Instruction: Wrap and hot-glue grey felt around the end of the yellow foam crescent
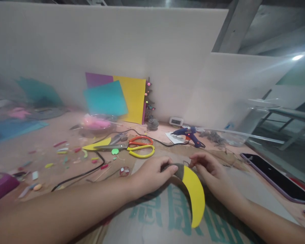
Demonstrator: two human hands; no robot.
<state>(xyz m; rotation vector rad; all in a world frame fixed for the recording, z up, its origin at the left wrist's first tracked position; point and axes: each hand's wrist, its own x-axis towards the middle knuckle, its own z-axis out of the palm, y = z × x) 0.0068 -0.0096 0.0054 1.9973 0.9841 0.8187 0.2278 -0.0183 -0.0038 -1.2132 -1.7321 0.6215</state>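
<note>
A curved crescent piece (195,195), yellow on its lower right part and dark grey at its upper left end, is held above a cardboard sheet with green lettering. My left hand (154,174) pinches the grey end between thumb and fingers. My right hand (210,169) is at the upper edge of the yellow part, its thumb and fingers curled close together; what lies between them is too small to make out. Just beyond my hands lie scissors (142,150) with one orange and one yellow handle, and a blue glue gun (189,134) on the right.
Small coloured scraps and a black cable (83,174) are scattered at the left. Coloured sheets (134,98) lean on the wall beside a small decorated tree (148,98). A phone (277,176) lies at the right, a purple object (2,186) at the left edge.
</note>
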